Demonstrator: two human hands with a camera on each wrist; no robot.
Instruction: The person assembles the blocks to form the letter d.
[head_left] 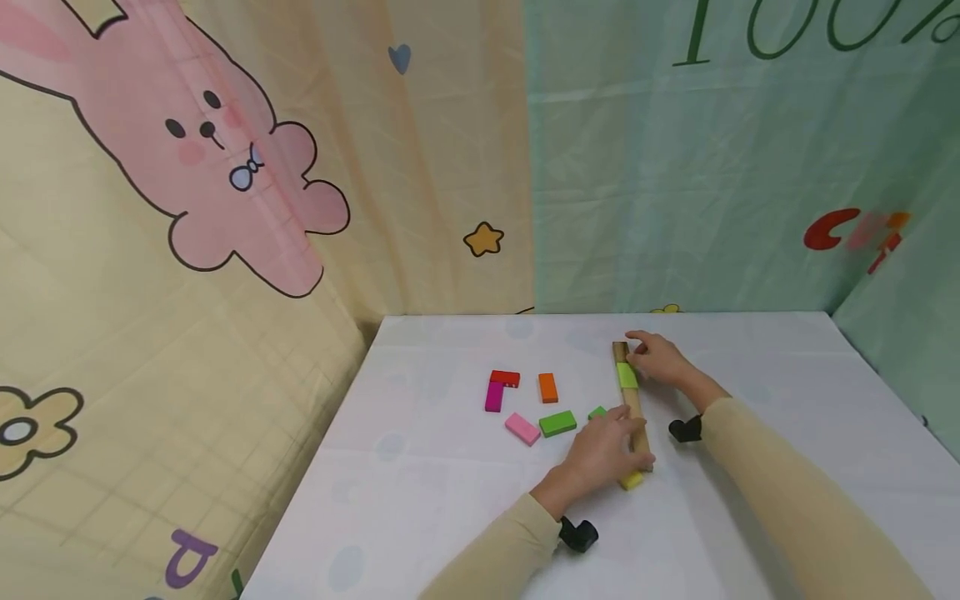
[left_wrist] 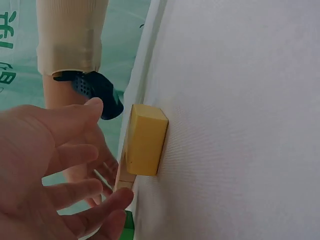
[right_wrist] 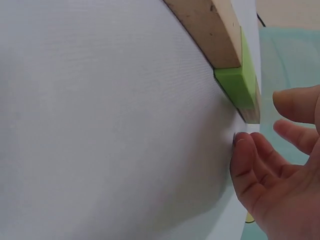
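Observation:
A row of wooden blocks runs from front to back on the white table. At its far end lies a brown block (head_left: 619,351), followed by a light green block (head_left: 627,376), a long plain wood stretch (head_left: 632,402) and a yellow block (left_wrist: 147,142) at the near end. My left hand (head_left: 602,450) reaches over the near part of the row, fingers spread and thumb apart, hiding some of it. Beside the far end is my right hand (head_left: 660,358), with fingers loosely bent and nothing between them; the right wrist view shows its fingertips (right_wrist: 242,142) close to the row's end.
Left of the row lie loose blocks: red (head_left: 506,379), magenta (head_left: 494,397), orange (head_left: 548,388), pink (head_left: 522,429) and green (head_left: 557,423). Another green block (head_left: 597,412) peeks out by my left fingers. A printed curtain (head_left: 450,167) hangs behind the table (head_left: 420,517).

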